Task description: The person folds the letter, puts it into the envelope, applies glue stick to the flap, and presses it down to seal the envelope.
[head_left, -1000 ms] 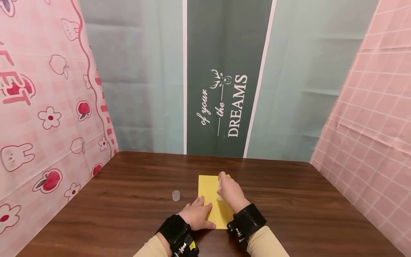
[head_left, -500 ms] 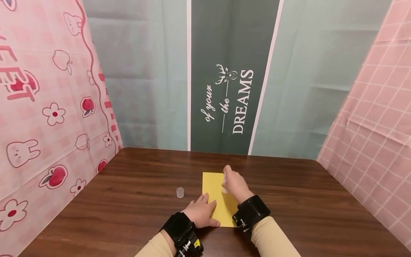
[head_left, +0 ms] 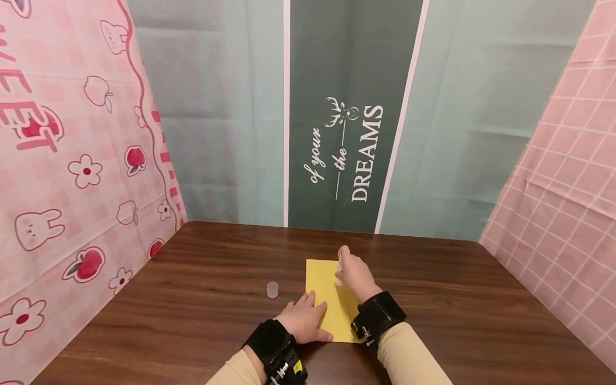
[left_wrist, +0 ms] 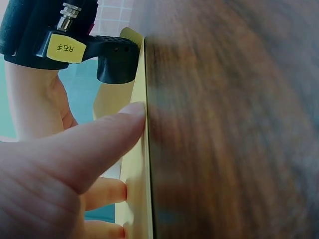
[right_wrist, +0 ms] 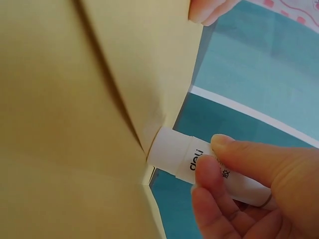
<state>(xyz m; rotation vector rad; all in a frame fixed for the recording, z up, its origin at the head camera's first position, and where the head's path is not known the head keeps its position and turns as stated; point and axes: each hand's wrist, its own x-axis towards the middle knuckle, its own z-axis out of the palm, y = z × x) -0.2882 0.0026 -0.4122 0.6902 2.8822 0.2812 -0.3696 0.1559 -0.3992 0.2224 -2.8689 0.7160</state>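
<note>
Gluing looks to be the step: the right hand (head_left: 355, 275) pinches the glue (right_wrist: 187, 154), its end against the yellow paper (head_left: 337, 315) on the bench (head_left: 216, 289); the left hand (head_left: 302, 320), fingers spread, presses it. Next probably calls for light, even strokes.

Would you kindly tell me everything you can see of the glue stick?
The glue stick is a smooth white tube, plastic by its look, with "deli" in black letters and smaller print partly covered by fingers. A faint ring line circles it partway, and a darker band shows near the held end. The right hand grips it. In the head view it stands roughly upright over the yellow paper; its lower end meets the paper, so the tip is hidden.
</note>
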